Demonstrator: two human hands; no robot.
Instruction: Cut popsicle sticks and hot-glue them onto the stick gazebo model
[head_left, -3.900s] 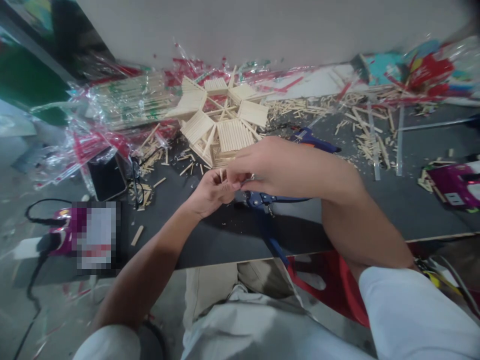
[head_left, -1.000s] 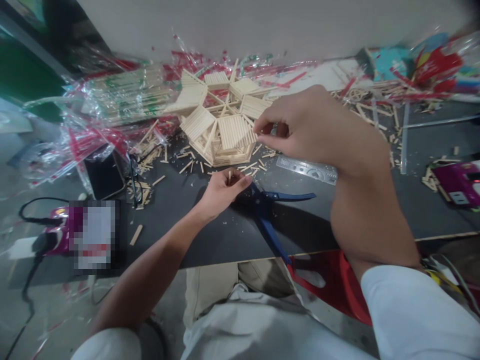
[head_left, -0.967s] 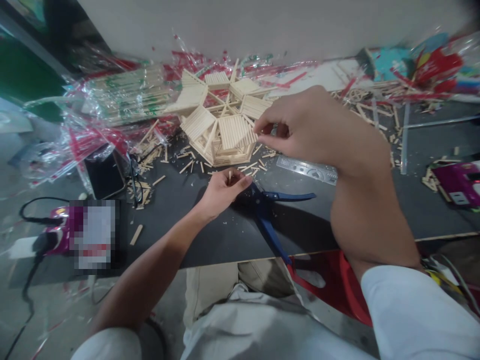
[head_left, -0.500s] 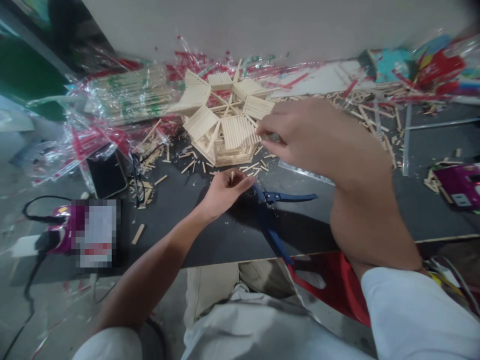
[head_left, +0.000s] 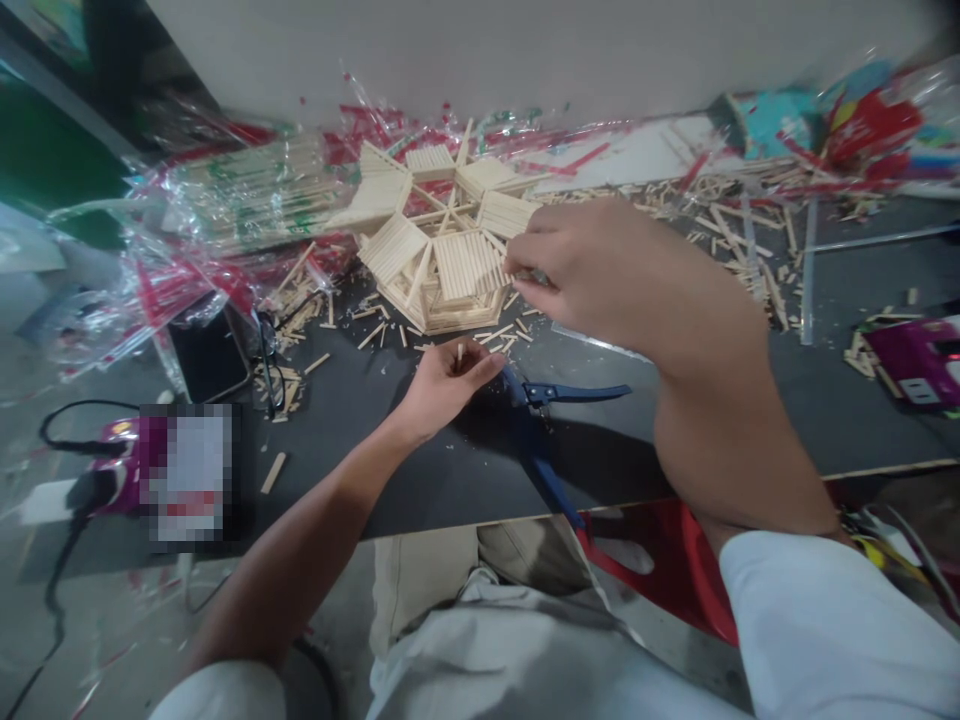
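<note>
A pale wooden stick model (head_left: 427, 318) with slatted roof-like panels around a hub stands on the dark table. My right hand (head_left: 592, 270) is at its right side, thumb and fingers pinched by the edge of the front slatted panel (head_left: 469, 265); what lies between the fingertips is too small to make out. In front of the model, my left hand (head_left: 446, 390) is closed, and the end of a short wooden stick (head_left: 460, 352) sticks up from its fingers. Just right of it lies a blue-handled cutting tool (head_left: 574, 392), one handle reaching the table's front edge.
Cut stick bits (head_left: 375, 325) are scattered around the model. Packs of sticks in plastic wrap (head_left: 255, 190) lie at back left. A phone (head_left: 206, 350), glasses (head_left: 271, 375) and a purple power strip (head_left: 124, 465) are on the left. A clear ruler (head_left: 600, 342) lies under my right hand.
The whole view has shifted slightly, with things a little further left. Both hands keep nearly the same pose against the model and the tool.
</note>
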